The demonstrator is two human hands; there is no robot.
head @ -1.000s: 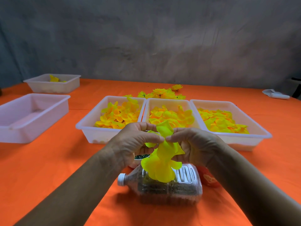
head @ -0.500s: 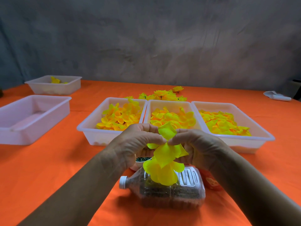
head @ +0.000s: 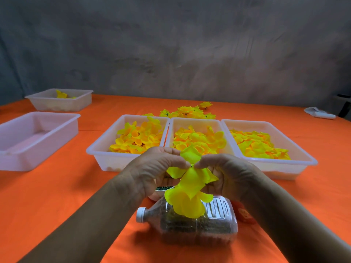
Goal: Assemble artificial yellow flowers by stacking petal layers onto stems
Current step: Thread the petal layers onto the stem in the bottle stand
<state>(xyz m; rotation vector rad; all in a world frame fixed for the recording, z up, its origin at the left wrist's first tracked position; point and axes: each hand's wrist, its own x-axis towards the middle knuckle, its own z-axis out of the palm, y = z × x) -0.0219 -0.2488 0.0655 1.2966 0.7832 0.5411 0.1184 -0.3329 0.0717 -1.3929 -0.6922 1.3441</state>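
Above a clear bottle [head: 197, 223], the left hand [head: 152, 171] and right hand [head: 228, 175] pinch a yellow flower [head: 188, 190] at its centre, fingertips nearly touching. The petals look thin, soft and very light, easily creased, so the firmer centre seems the best place to hold.

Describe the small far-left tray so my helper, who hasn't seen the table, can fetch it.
On the orange table, look to the far left corner by the grey wall. The small white tray there sits behind a larger empty tray, and holds just a couple of yellow petals.
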